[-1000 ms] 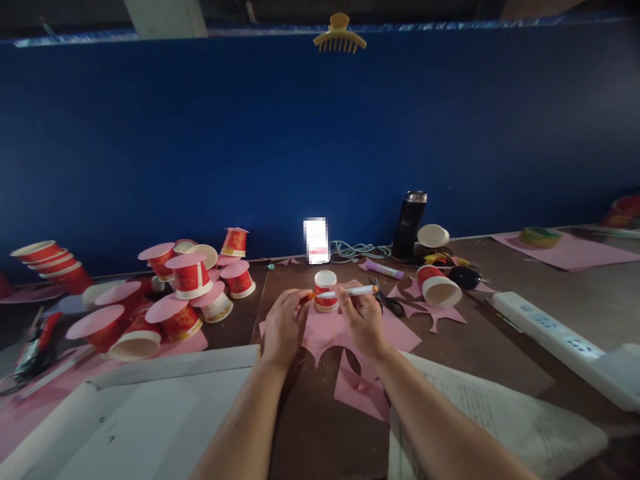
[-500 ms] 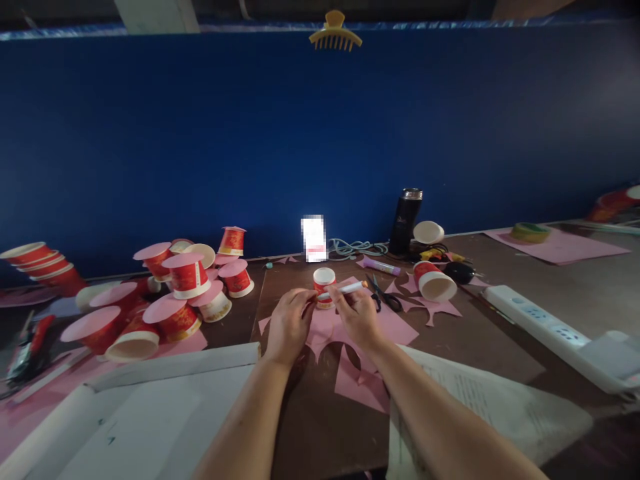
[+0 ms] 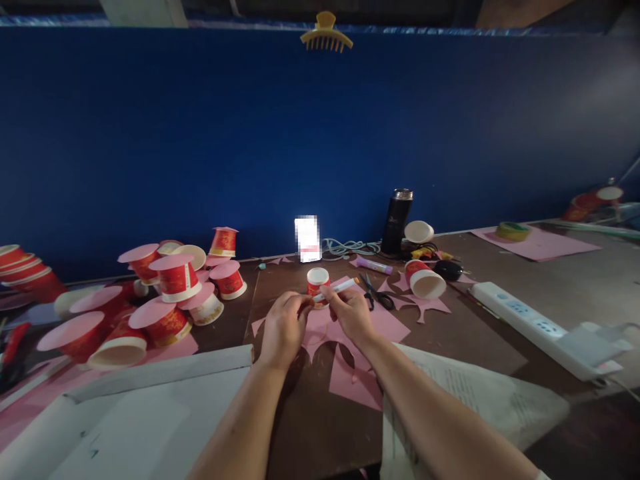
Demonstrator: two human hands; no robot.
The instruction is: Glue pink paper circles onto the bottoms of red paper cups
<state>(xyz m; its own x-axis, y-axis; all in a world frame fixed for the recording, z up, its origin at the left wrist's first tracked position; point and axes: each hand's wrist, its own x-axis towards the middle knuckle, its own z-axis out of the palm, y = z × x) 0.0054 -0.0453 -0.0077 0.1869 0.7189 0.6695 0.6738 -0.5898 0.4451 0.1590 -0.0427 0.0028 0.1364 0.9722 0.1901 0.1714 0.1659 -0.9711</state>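
Both my hands meet over the middle of the table, in front of an upright red-and-white paper cup [image 3: 318,275]. A white pen [image 3: 346,286] with an orange end lies slanted across them. My right hand [image 3: 354,313] is closed around its middle, orange end pointing right. My left hand [image 3: 286,327] pinches at the pen's other end, whose tip is hidden by the fingers. Beneath the hands lies cut pink paper [image 3: 385,328] with curved cut-outs. Black scissors [image 3: 383,299] rest just right of the right hand.
Several red cups with pink paper discs [image 3: 175,277] crowd the left. A white box lid [image 3: 165,400] lies at front left. A black bottle [image 3: 397,223], a tipped cup [image 3: 425,280] and a power strip [image 3: 520,327] stand or lie to the right. A lit phone [image 3: 307,239] leans at the back.
The view has turned slightly to the right, so everything sits a little further left. Both hands keep the same hold on the pen in front of the cup.
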